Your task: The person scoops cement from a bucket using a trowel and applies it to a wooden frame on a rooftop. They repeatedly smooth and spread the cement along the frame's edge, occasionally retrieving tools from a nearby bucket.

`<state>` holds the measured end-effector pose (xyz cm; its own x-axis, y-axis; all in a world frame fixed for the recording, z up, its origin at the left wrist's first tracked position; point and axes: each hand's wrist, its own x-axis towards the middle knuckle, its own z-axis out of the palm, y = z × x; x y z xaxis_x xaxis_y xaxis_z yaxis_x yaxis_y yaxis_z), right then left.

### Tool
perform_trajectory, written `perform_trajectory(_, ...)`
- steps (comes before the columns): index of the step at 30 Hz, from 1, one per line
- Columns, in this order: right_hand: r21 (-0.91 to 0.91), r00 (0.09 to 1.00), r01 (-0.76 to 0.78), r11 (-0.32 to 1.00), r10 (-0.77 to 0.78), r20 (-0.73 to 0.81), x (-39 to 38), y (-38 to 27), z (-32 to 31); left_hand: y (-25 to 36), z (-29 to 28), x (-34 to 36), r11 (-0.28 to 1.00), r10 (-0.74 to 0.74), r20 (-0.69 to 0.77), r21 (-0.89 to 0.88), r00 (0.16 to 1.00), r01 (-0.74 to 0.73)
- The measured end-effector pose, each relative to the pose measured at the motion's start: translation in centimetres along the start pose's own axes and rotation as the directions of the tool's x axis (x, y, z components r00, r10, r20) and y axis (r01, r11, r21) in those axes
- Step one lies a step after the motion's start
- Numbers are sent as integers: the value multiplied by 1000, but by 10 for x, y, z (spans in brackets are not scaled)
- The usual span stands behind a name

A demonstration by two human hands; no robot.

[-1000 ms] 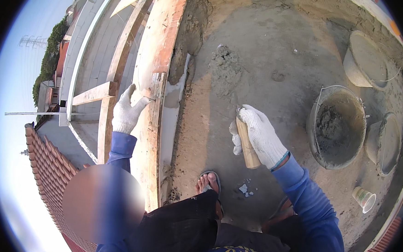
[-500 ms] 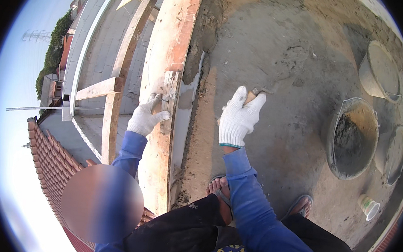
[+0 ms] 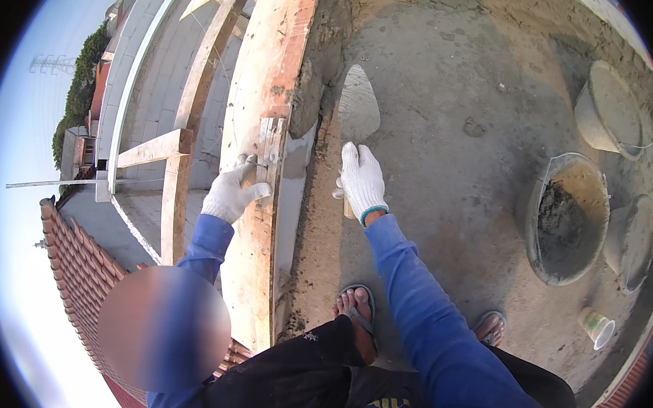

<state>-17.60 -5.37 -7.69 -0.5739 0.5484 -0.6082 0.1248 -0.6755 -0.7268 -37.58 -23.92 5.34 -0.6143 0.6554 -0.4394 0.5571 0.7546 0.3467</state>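
Note:
My right hand (image 3: pixel 363 178), in a white knitted glove, is wrapped round the wooden handle of a trowel (image 3: pixel 360 105). The trowel's pale, mortar-smeared blade points away from me above the grey mortar floor (image 3: pixel 448 174), close to the strip along the wall edge. My left hand (image 3: pixel 230 191), gloved likewise, rests at the wooden formwork board (image 3: pixel 267 238) on the left. Its thumb and fingers are spread apart, with the fingertips beside a nail-like piece (image 3: pixel 261 165) sticking from the board.
On the right stand a bucket of wet mortar (image 3: pixel 571 219), a pale bucket (image 3: pixel 609 109), another bucket (image 3: pixel 633 241) and a plastic cup (image 3: pixel 597 327). Left of the board are timber framing (image 3: pixel 175 202), a drop and a tiled roof (image 3: pixel 84 256). My sandalled feet stand on the floor.
My right hand has moved left, and the trowel has turned so that its blade shows broad and points away. My left hand has stayed at the board.

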Motion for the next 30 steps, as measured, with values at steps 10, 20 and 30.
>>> perform_trajectory(10,190,970,-118,975,72,230,16,-26,30,-4,3,10,1000,29,-4,6,1000,-29)
perform_trajectory(20,41,958,-42,998,29,287,-29,-17,20,2,6,9,999,44,-59,5,997,-44)
perform_trajectory(30,351,1000,-14,936,22,-18,-62,-28,-67,-10,7,12,999,48,-30,-17,998,-48)
